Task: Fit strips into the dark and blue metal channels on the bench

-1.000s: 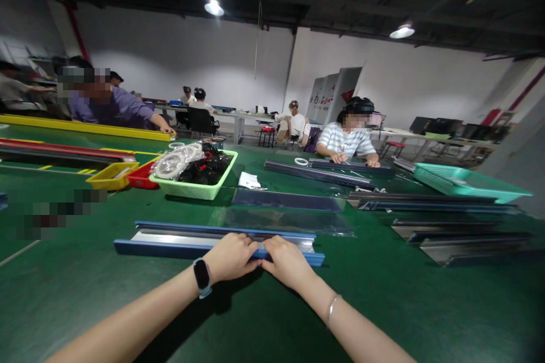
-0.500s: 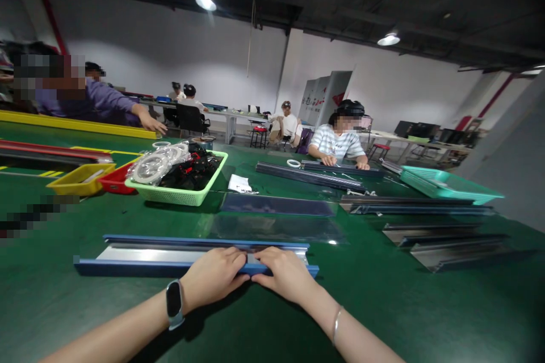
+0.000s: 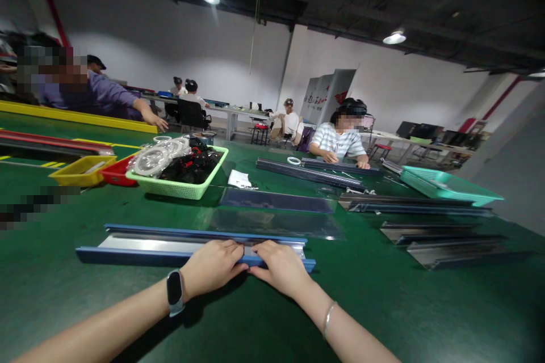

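A long blue channel profile [image 3: 128, 256] with a silvery inner face lies flat on the green table in front of me. My left hand [image 3: 215, 265], with a watch on its wrist, grips the near edge right of the profile's middle. Close beside it, my right hand [image 3: 279, 266], a bracelet at its wrist, grips the same edge nearer the right end. The thumbs are on the near side and the fingers reach over into the channel. Beyond the profile lie a clear sheet [image 3: 272, 224] and a dark flat strip [image 3: 276, 201].
A green basket [image 3: 187, 188] of black parts and wrapped white rings stands back left, beside red [image 3: 119, 173] and yellow trays [image 3: 80, 173]. Dark profiles [image 3: 460, 250] and a turquoise basket [image 3: 451, 184] lie to the right. A person in stripes [image 3: 338, 142] sits across; another reaches in at left.
The view has shifted slightly. Both hands keep their grip on the blue profile. The striped-shirt person's hand has moved a little.
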Demonstrator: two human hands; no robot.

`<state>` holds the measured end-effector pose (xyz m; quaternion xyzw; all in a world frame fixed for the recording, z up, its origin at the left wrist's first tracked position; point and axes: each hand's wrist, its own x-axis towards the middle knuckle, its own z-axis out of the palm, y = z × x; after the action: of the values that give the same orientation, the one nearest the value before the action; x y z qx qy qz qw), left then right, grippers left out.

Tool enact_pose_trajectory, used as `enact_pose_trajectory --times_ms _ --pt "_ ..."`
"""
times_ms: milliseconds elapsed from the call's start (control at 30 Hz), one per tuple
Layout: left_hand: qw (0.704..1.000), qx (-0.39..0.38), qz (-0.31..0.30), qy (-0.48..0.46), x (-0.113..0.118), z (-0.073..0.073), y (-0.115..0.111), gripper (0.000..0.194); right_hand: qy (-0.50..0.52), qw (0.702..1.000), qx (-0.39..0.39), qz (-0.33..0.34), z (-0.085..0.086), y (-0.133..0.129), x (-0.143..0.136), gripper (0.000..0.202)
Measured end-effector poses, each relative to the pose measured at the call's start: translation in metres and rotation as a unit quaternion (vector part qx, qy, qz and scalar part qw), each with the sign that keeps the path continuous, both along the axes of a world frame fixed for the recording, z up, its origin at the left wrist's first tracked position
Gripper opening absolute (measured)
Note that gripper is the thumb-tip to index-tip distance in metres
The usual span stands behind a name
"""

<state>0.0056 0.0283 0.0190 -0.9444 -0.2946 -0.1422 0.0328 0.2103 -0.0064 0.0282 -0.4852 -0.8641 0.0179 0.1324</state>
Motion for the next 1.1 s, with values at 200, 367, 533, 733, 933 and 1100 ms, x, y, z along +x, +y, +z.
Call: enact_pose_trajectory --times_ms 200,367,533,733,933,1100 --pt "1.000 0.006 0.010 0.020 0.001 0.006 -0.005 0.027 0.005 1.000 0.020 -0.019 -0.003 -0.004 -0.001 0.032" --pt "0.999 0.011 0.029 0.017 0.000 0.005 -0.006 0.026 0.013 0.999 0.017 -0.048 -0.007 -0.005 -0.008 0.033" --pt "0.998 0.013 0.054 0.001 0.000 0.003 -0.008 0.033 0.019 0.998 0.016 -0.051 -0.010 -0.005 -0.012 0.027" --pt "0.997 0.023 0.071 -0.007 0.004 0.004 -0.006 0.051 0.014 0.998 0.032 -0.052 -0.011 -0.007 -0.015 0.022" --pt "0.998 0.029 0.060 -0.005 0.002 0.003 -0.003 0.046 0.000 0.998 0.035 -0.050 -0.006 -0.007 -0.011 0.023" --pt "0.998 0.037 0.040 -0.002 0.002 0.000 -0.001 0.042 -0.017 0.999 0.034 -0.039 -0.008 -0.006 -0.008 0.027"
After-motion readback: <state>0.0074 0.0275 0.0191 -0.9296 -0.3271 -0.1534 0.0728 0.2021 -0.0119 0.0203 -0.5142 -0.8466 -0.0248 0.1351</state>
